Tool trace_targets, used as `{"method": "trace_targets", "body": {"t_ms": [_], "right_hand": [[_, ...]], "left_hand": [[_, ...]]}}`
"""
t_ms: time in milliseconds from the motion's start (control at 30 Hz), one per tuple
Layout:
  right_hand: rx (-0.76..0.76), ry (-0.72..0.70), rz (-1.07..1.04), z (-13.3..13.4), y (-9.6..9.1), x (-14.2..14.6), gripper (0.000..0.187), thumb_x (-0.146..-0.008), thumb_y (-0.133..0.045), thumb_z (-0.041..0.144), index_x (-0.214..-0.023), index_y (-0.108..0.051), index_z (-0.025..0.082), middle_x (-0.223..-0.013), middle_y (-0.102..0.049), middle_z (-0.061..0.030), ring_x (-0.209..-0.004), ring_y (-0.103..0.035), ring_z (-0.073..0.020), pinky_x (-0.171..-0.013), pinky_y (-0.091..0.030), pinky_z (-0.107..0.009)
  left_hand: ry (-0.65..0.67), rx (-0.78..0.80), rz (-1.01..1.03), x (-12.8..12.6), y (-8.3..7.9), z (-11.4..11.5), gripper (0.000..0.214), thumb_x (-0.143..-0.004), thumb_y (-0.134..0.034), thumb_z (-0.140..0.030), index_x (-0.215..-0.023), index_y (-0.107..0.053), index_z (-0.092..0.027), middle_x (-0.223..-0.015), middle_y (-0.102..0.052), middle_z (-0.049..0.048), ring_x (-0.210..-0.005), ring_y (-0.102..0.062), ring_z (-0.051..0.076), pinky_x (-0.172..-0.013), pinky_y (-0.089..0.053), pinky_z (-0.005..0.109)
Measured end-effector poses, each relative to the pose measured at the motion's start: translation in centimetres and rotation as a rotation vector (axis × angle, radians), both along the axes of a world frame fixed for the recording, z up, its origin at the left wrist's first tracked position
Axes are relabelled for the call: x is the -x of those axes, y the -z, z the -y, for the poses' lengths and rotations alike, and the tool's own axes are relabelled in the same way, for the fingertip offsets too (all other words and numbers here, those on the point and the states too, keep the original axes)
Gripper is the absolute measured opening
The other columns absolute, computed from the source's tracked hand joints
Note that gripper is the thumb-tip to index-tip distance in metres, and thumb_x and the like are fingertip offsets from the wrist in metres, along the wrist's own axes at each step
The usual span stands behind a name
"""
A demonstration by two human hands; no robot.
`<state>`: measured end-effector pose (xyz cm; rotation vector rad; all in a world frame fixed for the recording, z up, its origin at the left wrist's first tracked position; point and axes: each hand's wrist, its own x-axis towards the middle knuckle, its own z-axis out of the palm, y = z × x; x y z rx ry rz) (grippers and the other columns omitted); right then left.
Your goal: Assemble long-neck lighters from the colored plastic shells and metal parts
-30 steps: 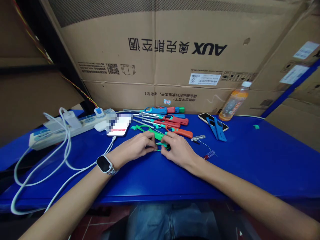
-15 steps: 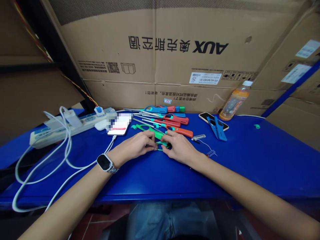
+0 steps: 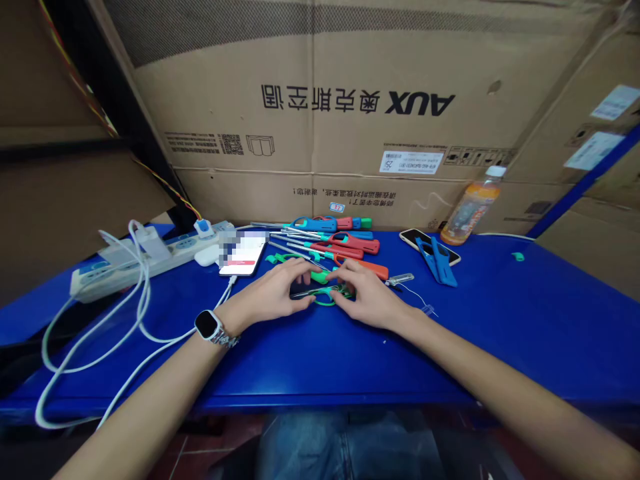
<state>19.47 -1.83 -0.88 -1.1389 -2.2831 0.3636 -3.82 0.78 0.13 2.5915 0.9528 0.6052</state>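
Both hands rest on the blue table (image 3: 310,353) around a green long-nosed lighter (image 3: 323,293). My left hand (image 3: 275,293), with a smartwatch (image 3: 209,325) on its wrist, pinches the lighter's left end. My right hand (image 3: 363,293) pinches the green handle on the right. Between the hands a dark metal piece and a green loop show. Just beyond the fingers lies a pile of more lighters (image 3: 335,240) with red, blue and green handles and thin metal stems.
A phone (image 3: 245,252) on a white cable lies left of the pile, beside a power strip (image 3: 145,257) with plugs. A blue lighter shell (image 3: 440,260) lies on another phone, near an orange drink bottle (image 3: 470,207). Small loose parts (image 3: 400,279) lie right. Cardboard boxes (image 3: 350,100) stand behind.
The hands have drawn slightly apart along the green lighter, so more of the dark metal piece and green loop shows between them. The view shifted a little.
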Motion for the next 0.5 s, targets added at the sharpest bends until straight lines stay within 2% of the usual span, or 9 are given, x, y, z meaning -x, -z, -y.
{"method": "trace_targets", "body": {"t_ms": [133,300,500], "right_hand": [[0.004,0.010,0.010,-0.8,-0.2,-0.8,0.025,-0.089,-0.055,0.014,-0.111,-0.067,0.018,-0.100,-0.058,-0.0060,-0.080,-0.059,-0.0158,-0.072,-0.047,-0.030],[0.056,-0.057,0.107,-1.5,-0.1,-1.3,0.021,-0.092,-0.056,0.017,-0.105,-0.072,0.020,-0.097,-0.062,-0.0060,-0.087,-0.061,-0.0184,-0.078,-0.048,-0.032],[0.029,-0.082,0.205,-1.1,-0.6,-1.5,0.021,-0.094,-0.055,0.021,-0.103,-0.074,0.019,-0.102,-0.063,-0.0082,-0.090,-0.063,-0.0198,-0.081,-0.049,-0.034]], "left_hand": [[-0.012,-0.010,-0.037,-0.3,0.4,0.0,0.035,-0.095,-0.057,-0.037,-0.126,-0.061,-0.021,-0.112,-0.060,0.0082,-0.107,-0.057,0.025,-0.093,-0.047,0.040],[0.033,-0.004,-0.097,-0.5,1.1,-0.3,0.027,-0.098,-0.051,-0.030,-0.117,-0.068,-0.020,-0.108,-0.062,0.0081,-0.099,-0.061,0.022,-0.093,-0.048,0.037],[0.068,-0.164,-0.216,-0.6,0.8,0.0,0.029,-0.101,-0.046,-0.026,-0.107,-0.073,-0.017,-0.098,-0.064,0.0084,-0.090,-0.062,0.020,-0.091,-0.049,0.037]]}}
